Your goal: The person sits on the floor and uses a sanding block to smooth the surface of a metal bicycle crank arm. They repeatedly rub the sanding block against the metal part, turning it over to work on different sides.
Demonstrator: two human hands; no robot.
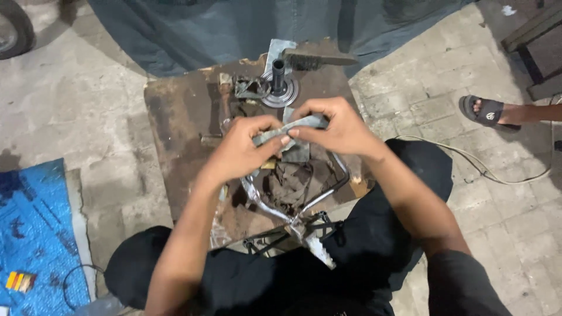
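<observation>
1. Left hand (243, 149) at centre of the frame, fingers (275, 142) curled and pinched on the left end of a small grey metal strip (293, 130).
2. Right hand (333, 126) just right of centre, fingers (301, 131) clamped on the right end of the same strip, thumb and forefinger tips nearly meeting those of the left hand.
3. Strip held between both hands, lifted clear above the middle of the bench (175, 140), slightly bent along its length.
4. Bench a rusty brown metal plate, square-cornered, occupying the centre of the frame over a paved floor (93, 117).
5. Near the upper centre, on the bench's far edge, stood an upright dark spindle on a round flange (278, 88); just to its left, a small rusty bracket (246, 88).
6. To the upper right of the spindle lay a wire brush (319, 58), bristles toward the bench.
7. Below the hands, bent shiny metal rods (316, 199) looped over dark scrap pieces, running toward the lower centre.
8. Lower left of the frame: a blue tarpaulin (35, 234) on the floor.
9. Right edge: another person's foot in a dark sandal (486, 111), well apart from the bench, with a pale cable (503, 172) curving beside it.
10. Upper centre: a large grey cloth (222, 29) draped behind the bench.
</observation>
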